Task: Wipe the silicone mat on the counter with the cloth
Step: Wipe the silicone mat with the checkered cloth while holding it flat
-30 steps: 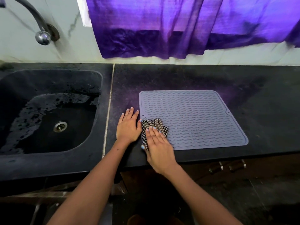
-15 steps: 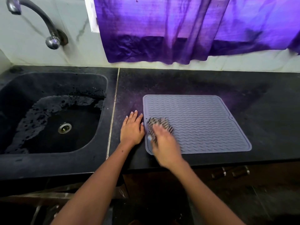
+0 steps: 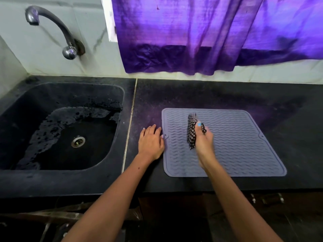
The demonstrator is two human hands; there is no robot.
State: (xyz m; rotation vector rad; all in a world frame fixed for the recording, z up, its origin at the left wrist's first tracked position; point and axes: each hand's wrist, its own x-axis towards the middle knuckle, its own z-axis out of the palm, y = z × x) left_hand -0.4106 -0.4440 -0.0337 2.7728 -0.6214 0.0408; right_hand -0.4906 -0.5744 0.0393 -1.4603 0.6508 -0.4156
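Note:
A grey silicone mat (image 3: 236, 145) with a wavy ridged pattern lies flat on the black counter (image 3: 209, 95), right of the sink. My right hand (image 3: 203, 142) is on the mat's left-middle part and holds a black-and-white checked cloth (image 3: 191, 131) bunched under its fingers, pressed on the mat. The hand is blurred, so the fingers' grip is unclear. My left hand (image 3: 151, 142) lies flat on the counter, fingers straight, its fingertips at the mat's left edge.
A black sink (image 3: 57, 102) with a wet bottom and a metal drain (image 3: 78, 141) fills the left. A curved tap (image 3: 52, 30) juts from the tiled wall. A purple curtain (image 3: 209, 35) hangs above the counter's back edge. Cabinet handles (image 3: 267, 199) show below the counter's front.
My right hand has slid the cloth from the mat's near-left corner up and to the right, toward the middle. My left hand has stayed beside the mat's left edge.

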